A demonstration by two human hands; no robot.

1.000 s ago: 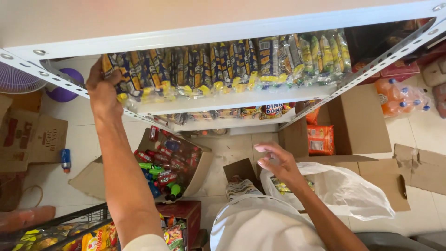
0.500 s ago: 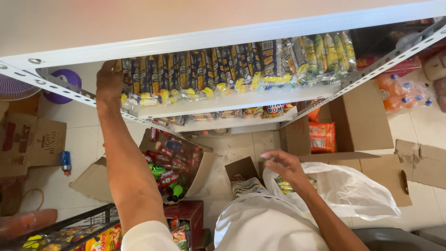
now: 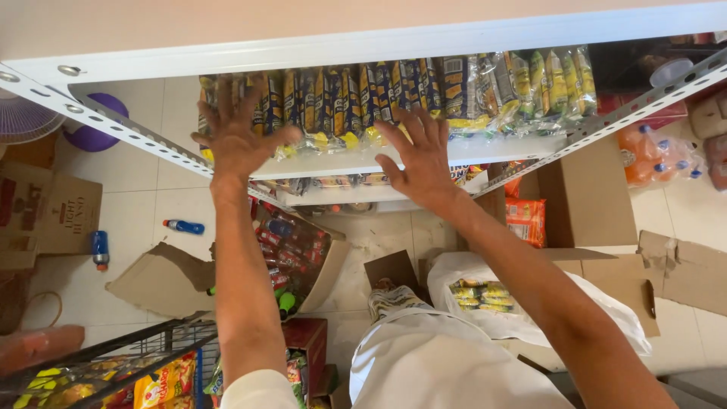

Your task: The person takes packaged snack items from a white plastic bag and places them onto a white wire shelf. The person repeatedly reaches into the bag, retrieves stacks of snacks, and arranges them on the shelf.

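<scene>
- The left hand [image 3: 236,140] is spread flat, fingers splayed, pressed on the left end of the row of snack packets [image 3: 394,95].
- The packets are stood in line on the white shelf [image 3: 363,160].
- The right hand [image 3: 420,155] is laid open against the row's middle, grasping nothing.

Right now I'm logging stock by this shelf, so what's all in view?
snack packets: one long row, count unclear, blue-yellow then green-yellow, on white shelf
open carton of bottles: one, brown, floor below shelf
loose bottles: two, blue, floor at left
white bag: one, holds yellow packets, floor at right
orange packet: one, beside a brown box
orange drink bottles: several, far right
fan: one, white, left edge
left hand: open, on the packets
right hand: open, on the packets
</scene>
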